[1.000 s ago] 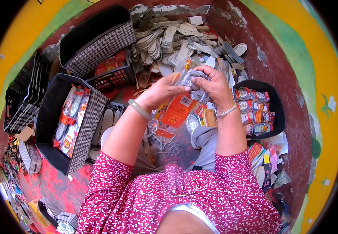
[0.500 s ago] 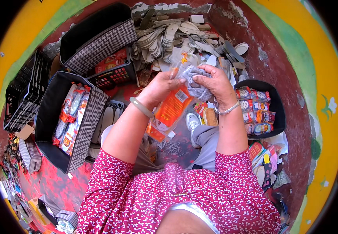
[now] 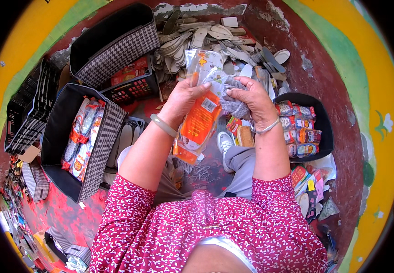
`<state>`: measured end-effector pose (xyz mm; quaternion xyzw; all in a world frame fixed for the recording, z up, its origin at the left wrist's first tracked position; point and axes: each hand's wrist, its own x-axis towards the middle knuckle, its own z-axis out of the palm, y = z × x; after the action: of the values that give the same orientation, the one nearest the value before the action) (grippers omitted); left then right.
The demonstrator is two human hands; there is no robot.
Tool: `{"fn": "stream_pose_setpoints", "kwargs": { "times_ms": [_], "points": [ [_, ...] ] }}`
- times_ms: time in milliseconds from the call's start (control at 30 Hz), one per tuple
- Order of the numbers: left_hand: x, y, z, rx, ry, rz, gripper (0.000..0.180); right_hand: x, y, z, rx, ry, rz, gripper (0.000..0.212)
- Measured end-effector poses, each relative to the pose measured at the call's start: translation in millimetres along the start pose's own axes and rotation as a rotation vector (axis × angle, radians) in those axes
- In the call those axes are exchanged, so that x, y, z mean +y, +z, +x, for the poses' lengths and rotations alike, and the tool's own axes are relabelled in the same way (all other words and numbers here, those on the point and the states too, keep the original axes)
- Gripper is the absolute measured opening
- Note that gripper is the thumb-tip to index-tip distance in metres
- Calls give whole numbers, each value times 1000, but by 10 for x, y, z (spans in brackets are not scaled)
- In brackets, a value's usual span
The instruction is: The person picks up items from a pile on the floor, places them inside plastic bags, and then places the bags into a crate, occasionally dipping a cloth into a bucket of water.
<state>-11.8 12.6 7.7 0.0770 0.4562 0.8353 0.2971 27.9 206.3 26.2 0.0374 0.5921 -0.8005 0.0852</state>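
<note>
In front of me I hold a clear plastic packet (image 3: 200, 122) with an orange printed panel. My left hand (image 3: 182, 102) grips its side, thumb on top. A white sheet with small patterns, perhaps an insole, shows at the packet's upper end. My right hand (image 3: 254, 103) is closed on a bunched grey cloth (image 3: 234, 107), pinched between thumb and fingers against the packet's right side. The fingers under both things are hidden.
Insoles (image 3: 199, 38) lie heaped at the back. A black bin (image 3: 323, 132) of packed insoles stands at right; a houndstooth box (image 3: 99, 154) with similar packets at left. Behind it are another houndstooth box (image 3: 119, 52) and black crates (image 3: 28, 109).
The cloth has shifted slightly right and down, uncovering more of the packet's patterned upper part. The packet's upper end now lies flatter and more spread out. Both hands keep their grip.
</note>
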Motion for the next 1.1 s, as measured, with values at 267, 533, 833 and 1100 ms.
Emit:
{"fn": "stream_pose_setpoints", "kwargs": {
  "times_ms": [267,533,833,1100],
  "points": [
    [31,5,-2,7,17,1,23,-89,24,-37,13,-24,-44,27],
    [30,2,-6,19,39,-66,29,-129,-68,-46,7,36,18,32],
    [29,-118,40,16,164,-127,29,-148,-93,-55,-10,58,65,30],
    [286,-212,-6,132,256,-295,30,-15,-250,60,2,-3,537,37]
  ]
}}
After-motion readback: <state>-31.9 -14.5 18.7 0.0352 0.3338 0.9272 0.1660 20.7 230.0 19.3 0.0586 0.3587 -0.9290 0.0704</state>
